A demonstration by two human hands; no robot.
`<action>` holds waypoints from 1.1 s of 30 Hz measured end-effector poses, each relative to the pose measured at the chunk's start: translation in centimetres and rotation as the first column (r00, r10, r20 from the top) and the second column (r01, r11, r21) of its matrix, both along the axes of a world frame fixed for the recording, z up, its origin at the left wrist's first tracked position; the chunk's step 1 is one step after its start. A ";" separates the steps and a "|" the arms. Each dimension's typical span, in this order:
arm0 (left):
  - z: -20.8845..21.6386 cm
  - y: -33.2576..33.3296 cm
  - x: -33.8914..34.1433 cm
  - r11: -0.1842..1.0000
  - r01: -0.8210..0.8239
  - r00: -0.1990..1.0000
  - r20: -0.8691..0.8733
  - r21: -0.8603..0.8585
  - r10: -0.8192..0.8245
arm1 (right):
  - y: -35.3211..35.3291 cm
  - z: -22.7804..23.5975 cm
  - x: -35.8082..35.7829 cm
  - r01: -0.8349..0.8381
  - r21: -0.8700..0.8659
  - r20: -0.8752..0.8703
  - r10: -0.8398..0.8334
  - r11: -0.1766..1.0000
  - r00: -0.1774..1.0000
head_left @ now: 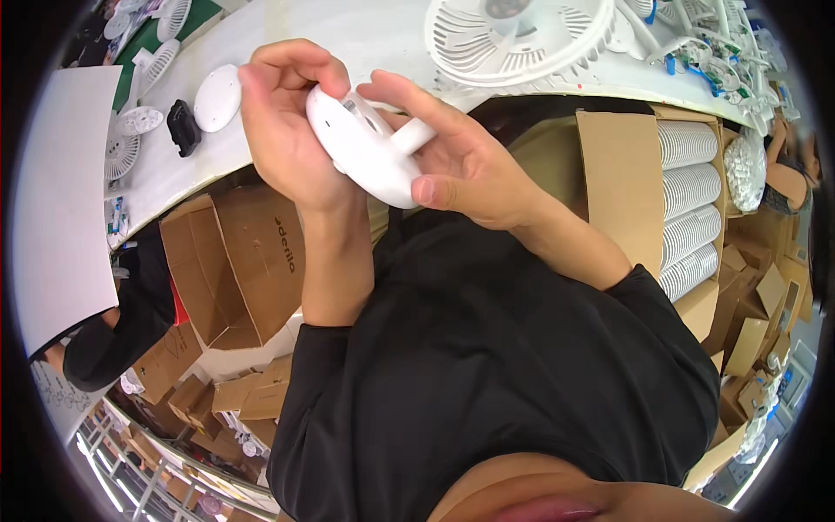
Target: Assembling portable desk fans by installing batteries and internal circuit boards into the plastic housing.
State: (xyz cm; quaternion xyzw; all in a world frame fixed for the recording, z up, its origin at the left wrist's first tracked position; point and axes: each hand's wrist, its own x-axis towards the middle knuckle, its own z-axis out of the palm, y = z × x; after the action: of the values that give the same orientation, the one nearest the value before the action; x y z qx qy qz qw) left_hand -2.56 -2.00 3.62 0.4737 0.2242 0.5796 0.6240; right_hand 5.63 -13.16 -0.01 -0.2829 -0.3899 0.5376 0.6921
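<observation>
A white rounded fan base (364, 155) with a short stem is held up between both my hands, tilted, in front of the table's near edge. My left hand (291, 126) is wrapped around its left side, fingers curled over the top. On the other side, my right hand (474, 161) grips it with the thumb on the lower rim; the stem points toward this palm. Part of the base's far side is hidden by my fingers. Close to my left hand, a white oval disc (217, 97) and a black plastic part (183, 128) lie on the table.
A white fan cage (522, 43) sits on the white table (383, 39) ahead. Fan parts with circuit boards (709, 65) crowd the right end. Below stand an open cardboard box (235, 270) at left and a carton of stacked white grilles (690, 196) at right. Other people are on both sides.
</observation>
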 end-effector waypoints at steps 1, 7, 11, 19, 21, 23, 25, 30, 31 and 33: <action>-0.1 -0.1 -0.3 1.000 -0.007 1.000 -0.005 -0.002 0.007 | 0.0 0.3 0.0 -0.007 -0.002 -0.005 0.007 1.000 1.000; 0.0 -1.2 -1.9 0.954 0.122 0.990 -0.107 0.272 -0.096 | -0.3 3.6 1.2 -0.095 -0.327 0.017 0.106 0.940 0.994; 0.7 -1.8 -1.5 0.876 0.090 0.992 -0.118 0.473 -0.038 | -0.1 3.1 1.3 -0.175 -0.261 0.011 0.184 0.949 0.983; 0.3 -1.2 -1.8 0.972 0.151 0.988 0.013 0.181 -0.156 | 0.3 1.7 -0.3 -0.121 -0.116 -0.045 0.116 0.986 0.992; 0.2 -1.0 -2.1 0.980 0.165 0.985 0.026 0.108 -0.168 | 0.3 1.7 -0.4 -0.118 -0.123 -0.072 0.110 0.985 0.991; 0.0 -1.1 -2.5 0.940 0.189 0.982 -0.025 0.285 -0.189 | 0.5 2.4 0.1 -0.160 -0.165 -0.039 0.155 0.973 0.987; -0.2 -1.4 -2.9 0.867 0.217 0.976 -0.080 0.448 -0.203 | 0.4 2.8 0.3 -0.200 -0.207 -0.008 0.202 0.958 0.979; 0.2 -2.7 -1.7 0.958 0.132 0.987 0.058 0.253 -0.151 | 0.3 1.3 0.4 -0.182 -0.107 0.101 0.193 0.977 0.976; 0.1 -2.6 -1.8 0.957 0.124 0.988 0.062 0.261 -0.145 | 0.4 1.1 0.4 -0.188 -0.102 0.108 0.199 0.977 0.974; -0.5 -2.3 -2.3 0.953 0.152 0.988 -0.053 0.264 -0.144 | 0.6 0.6 0.4 -0.142 -0.063 0.299 0.154 0.988 0.942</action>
State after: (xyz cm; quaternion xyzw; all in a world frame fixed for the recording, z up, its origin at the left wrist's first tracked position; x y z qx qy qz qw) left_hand -4.82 -4.31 3.09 0.5783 0.1182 0.5482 0.5924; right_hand 6.03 -12.58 0.56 -0.3459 -0.5003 0.5461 0.5760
